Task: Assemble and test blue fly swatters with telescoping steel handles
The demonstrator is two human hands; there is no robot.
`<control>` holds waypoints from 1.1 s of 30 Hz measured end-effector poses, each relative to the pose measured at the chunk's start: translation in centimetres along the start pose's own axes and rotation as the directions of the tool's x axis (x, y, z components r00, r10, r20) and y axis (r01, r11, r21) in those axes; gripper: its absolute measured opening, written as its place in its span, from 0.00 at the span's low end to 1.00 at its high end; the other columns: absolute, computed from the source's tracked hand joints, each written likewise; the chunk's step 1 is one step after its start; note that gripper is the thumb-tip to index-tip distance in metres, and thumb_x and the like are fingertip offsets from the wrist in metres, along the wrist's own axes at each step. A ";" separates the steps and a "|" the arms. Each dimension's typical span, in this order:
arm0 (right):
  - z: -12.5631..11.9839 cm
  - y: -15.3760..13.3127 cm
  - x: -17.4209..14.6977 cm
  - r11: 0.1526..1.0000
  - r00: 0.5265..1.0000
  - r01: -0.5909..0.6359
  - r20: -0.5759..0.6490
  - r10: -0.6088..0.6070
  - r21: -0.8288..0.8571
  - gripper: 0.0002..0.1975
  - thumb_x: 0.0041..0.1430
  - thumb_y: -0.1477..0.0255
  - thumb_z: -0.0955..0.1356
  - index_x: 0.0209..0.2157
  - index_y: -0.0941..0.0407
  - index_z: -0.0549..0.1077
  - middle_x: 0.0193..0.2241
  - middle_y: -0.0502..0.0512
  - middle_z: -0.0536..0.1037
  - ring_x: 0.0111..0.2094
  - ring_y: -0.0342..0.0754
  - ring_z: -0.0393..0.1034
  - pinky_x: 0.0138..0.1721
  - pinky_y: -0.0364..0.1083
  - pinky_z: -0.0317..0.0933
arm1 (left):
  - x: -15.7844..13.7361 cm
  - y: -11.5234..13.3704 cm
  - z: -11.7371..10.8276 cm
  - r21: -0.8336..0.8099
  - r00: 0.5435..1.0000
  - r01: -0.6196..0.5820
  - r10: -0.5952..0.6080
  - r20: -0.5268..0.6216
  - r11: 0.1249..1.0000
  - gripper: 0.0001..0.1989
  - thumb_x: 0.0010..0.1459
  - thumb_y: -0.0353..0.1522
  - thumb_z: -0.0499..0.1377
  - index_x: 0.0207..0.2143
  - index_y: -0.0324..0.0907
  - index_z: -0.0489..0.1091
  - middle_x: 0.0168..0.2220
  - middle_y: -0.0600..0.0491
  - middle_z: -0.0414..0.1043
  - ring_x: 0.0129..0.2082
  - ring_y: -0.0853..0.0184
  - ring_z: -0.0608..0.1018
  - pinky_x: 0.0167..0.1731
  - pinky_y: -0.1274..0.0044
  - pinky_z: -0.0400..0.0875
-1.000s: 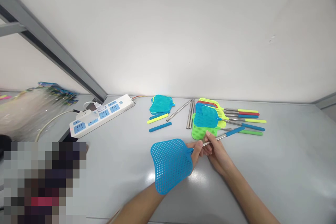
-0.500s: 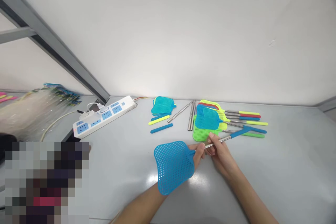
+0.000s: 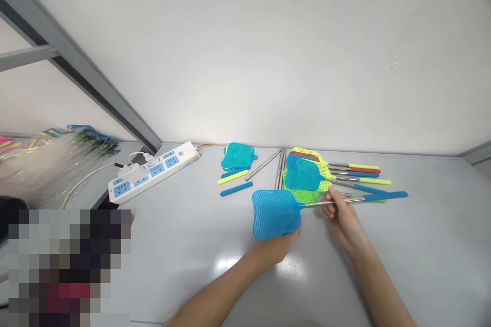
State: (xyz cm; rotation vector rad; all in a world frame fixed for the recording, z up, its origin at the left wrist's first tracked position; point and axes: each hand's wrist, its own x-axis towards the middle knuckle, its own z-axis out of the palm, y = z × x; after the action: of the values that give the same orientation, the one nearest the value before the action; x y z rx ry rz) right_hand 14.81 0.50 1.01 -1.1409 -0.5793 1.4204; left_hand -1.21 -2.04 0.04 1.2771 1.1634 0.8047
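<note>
Just in front of the swatter pile (image 3: 302,174), on the near side, I note a complete blue swatter (image 3: 273,214) held roughly level: mesh head off the pile's near left, metal rod (image 3: 312,205) running rightward, handle (image 3: 386,196) crossing the pile's lowest handles in my view. Contact there: not resolvable from this one angle. Right hand (image 3: 341,210), at the pile's near edge: fingers closed about the rod, short of the handle. Left hand (image 3: 284,247), nearer me than the pile and below the mesh head: fingers mostly hidden behind the mesh, so I can't say whether they pinch it or merely support it. Left of the pile I log loose rods (image 3: 279,171), then loose handles (image 3: 237,189) and a stack of loose heads (image 3: 238,156); farther left, a power strip (image 3: 153,169). Handling judgement: I would favour a light, steady hold on the rod, with the left hand bearing the head's weight so the neck isn't twisted. I would also lift the handle slightly clear of the pile, since a low sweep could drag those swatters askew or snag their mesh.
</note>
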 end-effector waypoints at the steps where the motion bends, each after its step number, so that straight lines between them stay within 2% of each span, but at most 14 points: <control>1: -0.3 -0.1 0.2 1.000 1.000 0.004 -0.027 -0.004 0.007 0.12 0.51 0.65 0.66 0.20 0.57 0.64 0.10 0.43 0.53 0.14 0.37 0.45 0.17 0.39 0.45 | 0.1 -0.4 0.0 0.016 0.999 0.001 -0.001 0.036 1.000 0.12 0.50 0.40 0.52 0.21 0.43 0.66 0.20 0.54 0.64 0.26 0.67 0.66 0.30 0.77 0.57; 4: -1.1 -0.2 0.4 0.999 0.997 0.019 -0.073 -0.017 0.032 0.12 0.51 0.66 0.66 0.20 0.57 0.64 0.10 0.42 0.52 0.14 0.37 0.44 0.17 0.39 0.46 | 0.3 -1.1 0.1 0.004 0.996 0.060 -0.060 0.073 0.998 0.11 0.50 0.38 0.50 0.22 0.42 0.64 0.17 0.57 0.59 0.21 0.69 0.63 0.25 0.78 0.56; 7: -1.3 -0.1 0.5 0.999 0.998 0.016 -0.059 -0.013 0.052 0.12 0.51 0.66 0.65 0.19 0.57 0.65 0.10 0.42 0.52 0.14 0.37 0.43 0.17 0.39 0.47 | 0.7 -0.9 0.2 -0.122 0.992 0.107 -0.098 0.076 0.987 0.10 0.51 0.36 0.47 0.24 0.41 0.63 0.16 0.58 0.56 0.17 0.72 0.60 0.21 0.79 0.54; 11: -1.3 0.1 0.6 0.996 1.000 -0.002 -0.024 0.004 0.085 0.12 0.52 0.66 0.65 0.20 0.57 0.65 0.09 0.42 0.52 0.14 0.37 0.44 0.16 0.39 0.46 | 1.2 -0.2 0.3 -0.350 0.996 0.079 -0.064 0.055 0.933 0.16 0.53 0.39 0.41 0.24 0.40 0.62 0.15 0.58 0.56 0.14 0.73 0.58 0.17 0.80 0.53; 14: -1.5 0.2 0.8 0.995 1.000 -0.008 -0.019 0.010 0.104 0.11 0.52 0.66 0.65 0.20 0.57 0.65 0.09 0.43 0.53 0.13 0.37 0.44 0.16 0.39 0.46 | 1.5 0.2 0.3 -0.426 0.998 0.070 -0.064 0.028 0.902 0.18 0.53 0.40 0.38 0.23 0.39 0.61 0.14 0.57 0.56 0.14 0.73 0.59 0.16 0.80 0.54; 25: -1.5 0.3 0.8 0.988 0.999 -0.013 -0.040 0.019 0.153 0.12 0.51 0.66 0.65 0.19 0.57 0.65 0.08 0.43 0.53 0.13 0.37 0.45 0.16 0.39 0.47 | 1.5 0.4 0.1 -0.431 0.994 0.105 -0.109 0.015 0.896 0.25 0.54 0.43 0.32 0.22 0.39 0.60 0.12 0.57 0.55 0.13 0.73 0.60 0.17 0.80 0.54; 33: -1.4 0.4 0.9 0.986 0.999 -0.022 -0.031 0.028 0.165 0.12 0.49 0.65 0.66 0.19 0.57 0.65 0.09 0.42 0.53 0.12 0.37 0.46 0.16 0.39 0.48 | 1.6 -0.1 0.3 -0.399 0.997 0.081 -0.082 0.014 0.913 0.27 0.52 0.49 0.33 0.21 0.40 0.60 0.13 0.58 0.54 0.13 0.74 0.59 0.16 0.80 0.53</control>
State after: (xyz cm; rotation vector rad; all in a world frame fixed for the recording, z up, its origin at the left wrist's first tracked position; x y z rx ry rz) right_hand 16.01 0.89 -0.16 -1.0410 -0.4167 1.4401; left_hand -0.47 -0.68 -0.39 0.8822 0.9837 0.9271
